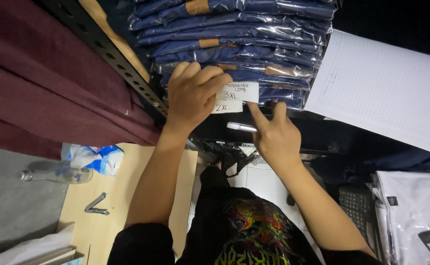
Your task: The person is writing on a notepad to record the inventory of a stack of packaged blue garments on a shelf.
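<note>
Head view, looking down at a shelf edge.

Left hand [194,93] lay flat, fingers together and curled slightly, pressing the upper label [238,92] against the front of the stack [234,39]. It gripped nothing; it only held the paper in place. Right hand [273,135], at 4 o'clock from the label, had its index finger stretched up to the label's lower right corner and a white pen [241,127] tucked under the other fingers, which were loosely curled.

Label: small white rectangular slip with handwriting, at frame centre. A second slip [227,106] sat just below it at 7 o'clock, partly overlapped. Judged: both very light, limp, easily creased or torn; best handled by an edge or corner with fingertips, or pinned flat with the pads as here.

Stack: folded navy garments with tan trim, each in a clear glossy bag, filling 12 o'clock. Judged: soft, bags slippery, and a pile likely to slide if pulled from the front.

At 2 o'clock, a large white ruled sheet [381,83] hung beside the stack. At 5 o'clock, white shirts [411,206] in clear bags, one with a small dark tag. At 9 o'clock, maroon cloth [43,73] beside a perforated black rail [112,54]. At 8 o'clock, a clear bottle [58,174] and a blue-white wrapper [97,158] lay near a tan board [126,206].
</note>
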